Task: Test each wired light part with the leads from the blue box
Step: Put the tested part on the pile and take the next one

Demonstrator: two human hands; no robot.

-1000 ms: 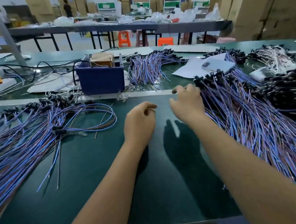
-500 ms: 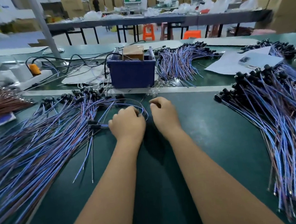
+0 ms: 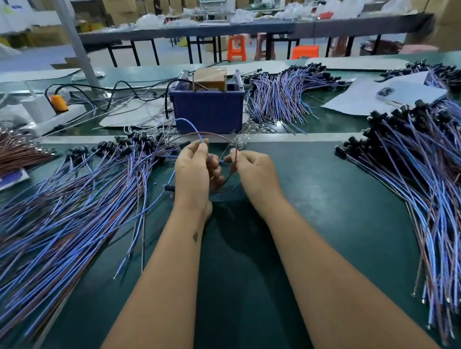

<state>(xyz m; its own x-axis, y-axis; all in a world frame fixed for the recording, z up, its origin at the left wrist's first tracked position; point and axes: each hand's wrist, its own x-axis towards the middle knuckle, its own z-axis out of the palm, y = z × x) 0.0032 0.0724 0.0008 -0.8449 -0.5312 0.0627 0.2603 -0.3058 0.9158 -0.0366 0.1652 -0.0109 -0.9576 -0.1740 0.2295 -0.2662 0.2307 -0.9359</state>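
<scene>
The blue box (image 3: 208,109) stands at the far side of the green table (image 3: 325,192), with a brown block inside it. Just in front of it my left hand (image 3: 195,175) pinches the blue wire (image 3: 190,126) of one wired light part, which arcs up above the fingers. My right hand (image 3: 254,169) pinches the brown wire (image 3: 232,164) beside it. The part's black head (image 3: 169,187) shows left of my left hand. Thin leads (image 3: 237,142) lie at the box's foot, near my fingertips; whether they touch the wires I cannot tell.
A big pile of wired parts (image 3: 57,215) fans out on the left, another pile (image 3: 437,181) on the right, a third bundle (image 3: 286,94) behind the box. A power strip (image 3: 52,113) with an orange plug lies far left. White paper sheets (image 3: 363,97) lie far right.
Both hands have lifted off the table and risen toward the box. They now hold one part's two wires up between them, where before they were low over the table.
</scene>
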